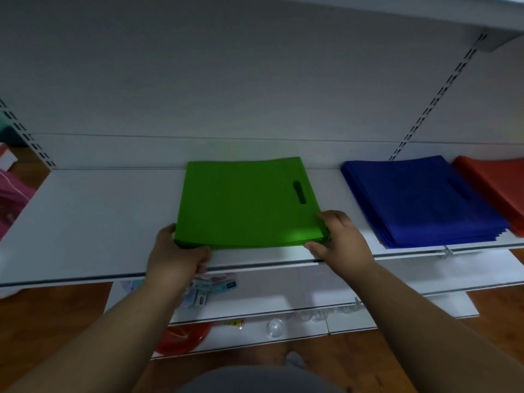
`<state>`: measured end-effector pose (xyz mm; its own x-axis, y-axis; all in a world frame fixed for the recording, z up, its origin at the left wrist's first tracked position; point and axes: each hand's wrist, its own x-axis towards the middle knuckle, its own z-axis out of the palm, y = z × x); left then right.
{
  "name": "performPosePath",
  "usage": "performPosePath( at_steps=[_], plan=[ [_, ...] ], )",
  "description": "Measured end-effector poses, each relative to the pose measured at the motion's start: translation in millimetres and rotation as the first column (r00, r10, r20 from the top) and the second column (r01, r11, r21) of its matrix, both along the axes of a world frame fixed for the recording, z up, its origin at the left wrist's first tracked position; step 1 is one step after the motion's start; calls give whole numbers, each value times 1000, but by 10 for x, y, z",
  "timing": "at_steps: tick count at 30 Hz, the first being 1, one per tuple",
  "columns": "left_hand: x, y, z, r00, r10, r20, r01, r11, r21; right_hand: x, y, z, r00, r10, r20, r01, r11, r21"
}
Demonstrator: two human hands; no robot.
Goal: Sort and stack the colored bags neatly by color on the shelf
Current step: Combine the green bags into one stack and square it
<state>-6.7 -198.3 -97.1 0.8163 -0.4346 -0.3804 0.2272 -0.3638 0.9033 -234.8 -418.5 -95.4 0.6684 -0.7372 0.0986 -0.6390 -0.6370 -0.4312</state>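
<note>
Green bags (246, 202) lie stacked mid-shelf (93, 222), left of the blue stack (419, 199) and the red stack (493, 185). Squaring this pile appears to be the step in hand. The left hand (175, 251) grips its near left corner; the right hand (337, 239) pinches the near right corner. Edges need aligning next.

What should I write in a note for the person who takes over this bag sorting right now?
Left hand grips the near left corner of the flat green fabric bag stack. Right hand grips its near right corner.
The green stack lies mid-shelf on the white metal shelf; the blue fabric bag stack lies to its right, the red fabric bag stack further right.
Done: three colours lie in separate stacks.
Left: square the green stack, then release.
</note>
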Motion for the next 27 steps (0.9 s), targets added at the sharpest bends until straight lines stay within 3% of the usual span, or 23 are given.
performPosePath(
  at_steps=[3, 5, 12, 16, 20, 24, 25, 27],
  plan=[
    [224, 71, 36, 883, -345, 317, 222, 904, 365, 34, 53, 2, 999, 39, -8, -39, 999, -15],
    [301, 69, 73, 791, -480, 378, 282, 836, 471, 49, 57, 13, 1000, 25, -5, -25, 1000, -13],
    [411, 147, 140, 703, -597, 386, 378, 774, 508, 37, 63, 18, 997, 30, -66, -35, 997, -73],
    [453, 147, 131, 647, -628, 434, 372, 756, 539, -7, 73, -22, 990, 73, -122, -103, 961, -256],
    [461, 188, 122, 680, -572, 459, 392, 812, 433, 0, 119, -97, 995, 54, -82, -73, 964, -255],
    [484, 209, 123, 739, -556, 381, 397, 816, 420, 28, 136, -67, 998, -22, -63, 12, 986, -164],
    [482, 207, 131, 804, -513, 301, 401, 841, 363, 38, 158, -52, 998, -51, -39, 47, 994, -101],
    [456, 172, 165, 929, -370, 4, 370, 928, 42, 77, 208, -18, 988, -147, 38, 143, 986, 85]
  ],
)
